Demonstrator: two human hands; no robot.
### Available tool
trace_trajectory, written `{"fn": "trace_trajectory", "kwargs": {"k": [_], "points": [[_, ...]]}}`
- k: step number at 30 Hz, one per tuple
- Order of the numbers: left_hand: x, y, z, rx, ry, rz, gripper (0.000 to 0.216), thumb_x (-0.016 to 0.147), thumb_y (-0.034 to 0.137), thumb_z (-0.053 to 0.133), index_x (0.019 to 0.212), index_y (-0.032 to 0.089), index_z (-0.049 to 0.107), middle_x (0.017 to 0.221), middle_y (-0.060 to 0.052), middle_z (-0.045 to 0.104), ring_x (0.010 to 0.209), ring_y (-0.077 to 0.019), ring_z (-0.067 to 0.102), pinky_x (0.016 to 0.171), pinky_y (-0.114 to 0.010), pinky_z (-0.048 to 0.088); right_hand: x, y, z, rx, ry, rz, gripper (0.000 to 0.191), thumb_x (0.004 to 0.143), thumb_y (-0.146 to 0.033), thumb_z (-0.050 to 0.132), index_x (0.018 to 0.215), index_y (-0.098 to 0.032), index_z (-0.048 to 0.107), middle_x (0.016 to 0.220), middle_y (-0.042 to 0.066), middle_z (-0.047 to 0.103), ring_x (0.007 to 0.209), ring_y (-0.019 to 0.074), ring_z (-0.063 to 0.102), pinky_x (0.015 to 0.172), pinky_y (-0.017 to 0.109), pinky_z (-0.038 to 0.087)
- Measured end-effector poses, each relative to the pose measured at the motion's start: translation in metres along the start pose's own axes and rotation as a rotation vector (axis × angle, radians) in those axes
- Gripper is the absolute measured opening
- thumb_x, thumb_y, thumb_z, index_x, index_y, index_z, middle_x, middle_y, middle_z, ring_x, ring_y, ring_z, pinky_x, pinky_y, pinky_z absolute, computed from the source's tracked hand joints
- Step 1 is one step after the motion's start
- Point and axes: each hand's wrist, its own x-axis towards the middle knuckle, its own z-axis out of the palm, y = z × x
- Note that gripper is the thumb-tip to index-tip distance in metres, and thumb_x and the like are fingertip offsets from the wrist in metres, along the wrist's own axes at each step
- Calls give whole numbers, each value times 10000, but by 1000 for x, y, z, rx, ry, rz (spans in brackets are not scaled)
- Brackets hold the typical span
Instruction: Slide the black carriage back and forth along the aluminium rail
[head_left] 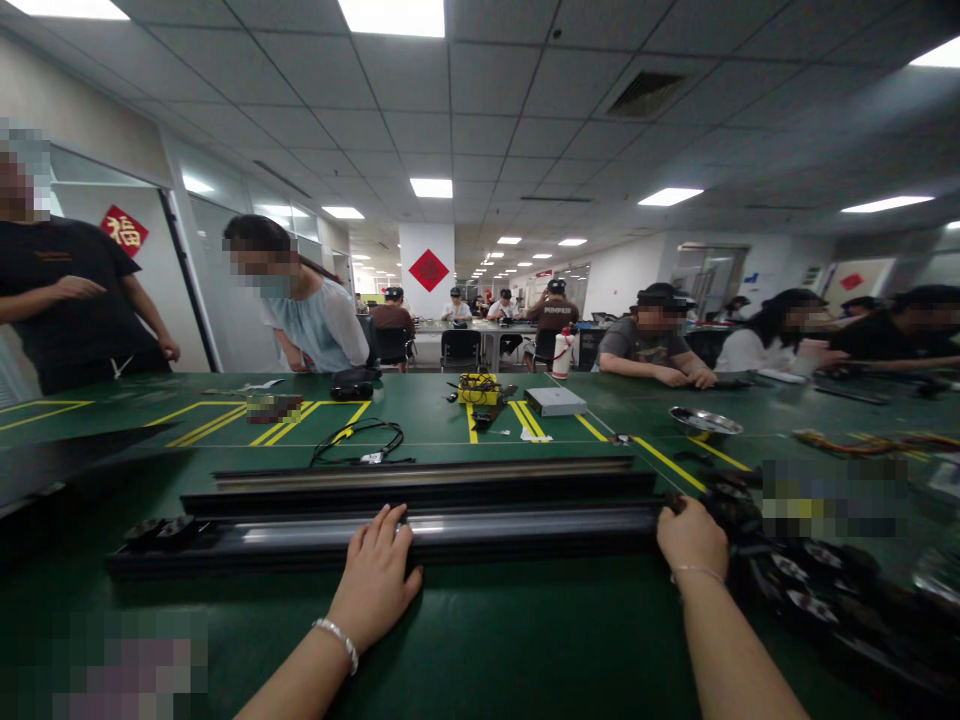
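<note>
A long black metal rail (480,532) lies across the green table (480,640) in front of me, with a second rail (420,480) just behind it. My left hand (377,575) rests on the near rail's middle, its fingers curled over the top edge. At the rail's right end, my right hand (690,540) is closed round it. Both wrists wear a thin bracelet.
Black wheeled parts (810,580) lie in a heap at the right. A black cable (364,445), a yellow box (480,390), a grey box (555,401) and a metal bowl (703,423) sit farther back. Other people sit and stand around the tables.
</note>
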Motion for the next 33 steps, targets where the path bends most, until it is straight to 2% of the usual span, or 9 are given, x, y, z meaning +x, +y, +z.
{"fn": "trace_trajectory", "kwargs": {"k": [9,16,21,28,33], "points": [[0,-2,3,2,1,-7,311,728,278,476,1015,202,566,1369,-92,420,1300,-255,295,1025,-432,245,5,6,3,19,48,-4,394,796,-277,410,1099,-86,573,986,176,618,914,292,570,771,382,444],[0,-1,1,13,2,-3,312,731,276,470,1017,198,567,1370,-91,418,1297,-255,298,1025,-423,242,15,17,6,33,73,3,438,791,-286,421,1148,-63,546,1036,190,604,945,300,561,804,383,432],[0,-1,0,25,6,3,305,735,280,468,1011,194,566,1369,-95,419,1293,-255,306,1022,-425,248,24,26,8,45,86,17,430,777,-282,446,1135,-71,557,992,168,615,939,288,565,824,377,425],[0,-2,1,35,0,4,302,735,286,469,1006,193,565,1368,-95,421,1297,-260,300,1021,-430,253,23,23,4,108,142,12,462,752,-208,441,1193,-94,522,990,151,609,926,270,555,823,363,412],[-1,-4,5,40,11,14,295,738,282,466,1005,197,559,1367,-92,422,1297,-254,300,1024,-428,247,28,23,1,121,113,-36,375,721,-161,443,1046,-124,625,962,127,615,959,250,535,819,334,410]]}}
